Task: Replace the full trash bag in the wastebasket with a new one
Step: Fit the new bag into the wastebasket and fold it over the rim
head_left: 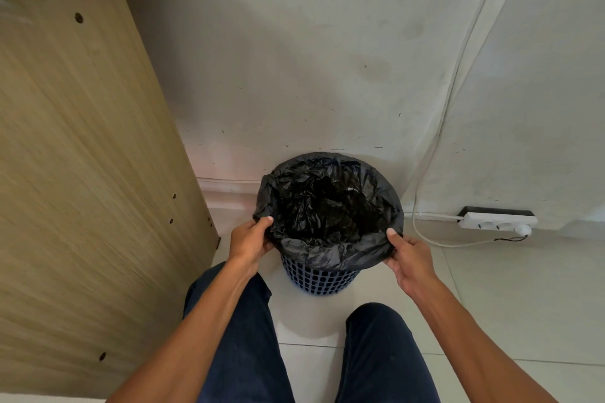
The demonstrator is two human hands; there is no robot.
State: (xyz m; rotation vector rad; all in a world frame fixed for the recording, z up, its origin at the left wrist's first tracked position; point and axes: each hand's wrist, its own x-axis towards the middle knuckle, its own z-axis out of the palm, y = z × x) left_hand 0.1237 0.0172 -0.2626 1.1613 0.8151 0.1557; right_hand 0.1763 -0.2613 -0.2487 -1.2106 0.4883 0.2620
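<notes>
Pale floor tiles (491, 304) meet a scuffed grey wall (327, 59). The left hand (250, 240) and right hand (409, 255) each pinch the turned-down cuff of the black trash bag (327, 206), thumbs on top, at opposite sides of the near rim, probably to keep the mouth spread evenly. The bag lines the blue mesh wastebasket (319, 276), which stands at the floor's far edge against the wall, between a desk side panel (82, 173) and a power strip (494, 224). Only crumpled plastic shows inside, so I cannot tell how full it is.

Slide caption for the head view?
Left hand and right hand grip the black trash bag folded over the blue wastebasket.
</notes>
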